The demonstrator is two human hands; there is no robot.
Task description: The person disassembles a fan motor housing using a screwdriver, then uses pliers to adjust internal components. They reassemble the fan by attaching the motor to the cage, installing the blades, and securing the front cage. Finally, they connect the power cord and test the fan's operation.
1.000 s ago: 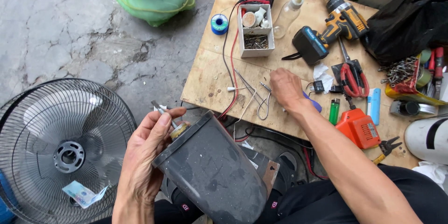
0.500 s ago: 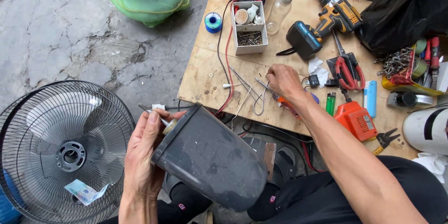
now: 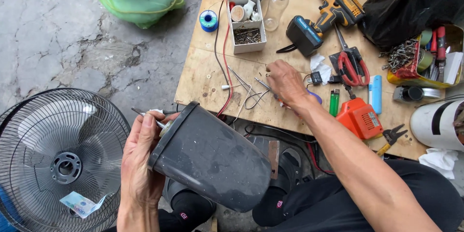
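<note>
Dark housing (image 3: 212, 164) | left hand (image 3: 140, 164) grips rim | right hand (image 3: 285, 84) curled on board tools | white box (image 3: 246, 31): screws

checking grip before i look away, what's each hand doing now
left hand: closed on the dark housing.
right hand: on the board, fingers curled; held thing cannot be told.

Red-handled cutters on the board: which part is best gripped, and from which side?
Judging by its pose, the red-handled cutters lie flat on the plywood board with the blades pointing away, toward the cordless drill, and the looped handles nearest the person. The handles are the part to grip, coming from above on the near side. The right hand is closest.
</note>
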